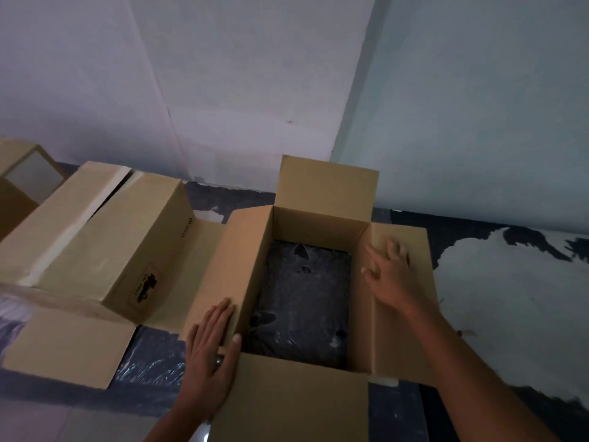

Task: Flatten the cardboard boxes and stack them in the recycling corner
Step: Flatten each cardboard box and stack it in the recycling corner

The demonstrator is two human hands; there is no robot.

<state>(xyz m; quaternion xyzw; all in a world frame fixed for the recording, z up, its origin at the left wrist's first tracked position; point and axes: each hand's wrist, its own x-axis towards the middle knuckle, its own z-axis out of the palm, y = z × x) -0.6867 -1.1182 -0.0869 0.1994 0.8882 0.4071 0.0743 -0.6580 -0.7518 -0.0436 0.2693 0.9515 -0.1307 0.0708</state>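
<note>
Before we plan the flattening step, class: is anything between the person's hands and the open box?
Nothing visible. The left hand lies flat on the left side of the open box, and the right hand rests on its right flap. Inside, only floor shows. A second box lies close on its left.

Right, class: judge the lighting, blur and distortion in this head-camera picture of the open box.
Head view: dim, bluish light; the open box is shadowed inside; the right hand has blurred fingers, the left hand is sharper; wide-angle lens tilts the wall corner.
</note>
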